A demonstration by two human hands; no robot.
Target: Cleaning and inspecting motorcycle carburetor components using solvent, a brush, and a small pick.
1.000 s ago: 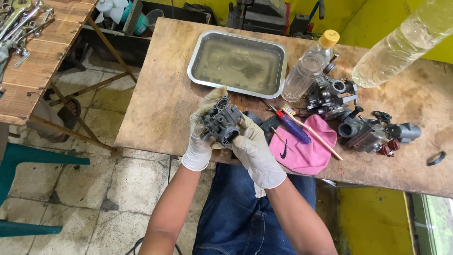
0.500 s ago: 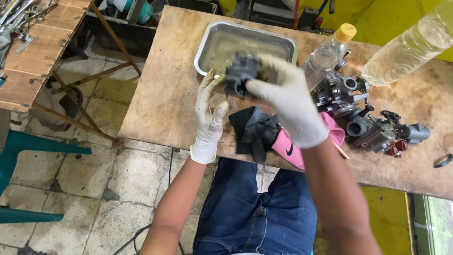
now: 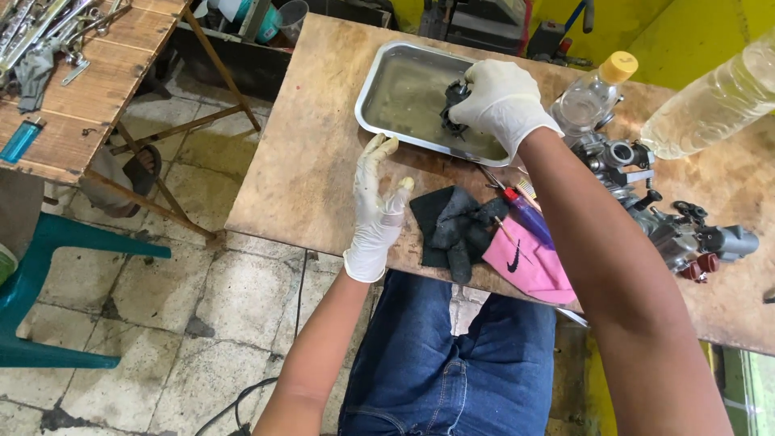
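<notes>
Two gloved hands in play. Your right hand [image 3: 502, 98] is closed round a dark carburetor [image 3: 454, 110], holding it down in the liquid of the steel tray [image 3: 387, 69] at the tray's right end. Your left hand [image 3: 377, 202] is empty, fingers loosely spread, over the wooden table [image 3: 299, 169] just below the tray's near edge. Right of that hand: black rag [image 3: 452, 226], touching a pink cloth [image 3: 529, 262], w/ a red-and-purple screwdriver [image 3: 525, 211] lying across them. Farther right, more carb parts [image 3: 670, 222]. Yellow-capped bottle [image 3: 593, 93] stands beside the tray; a bigger clear bottle [image 3: 714, 101] is past it.
</notes>
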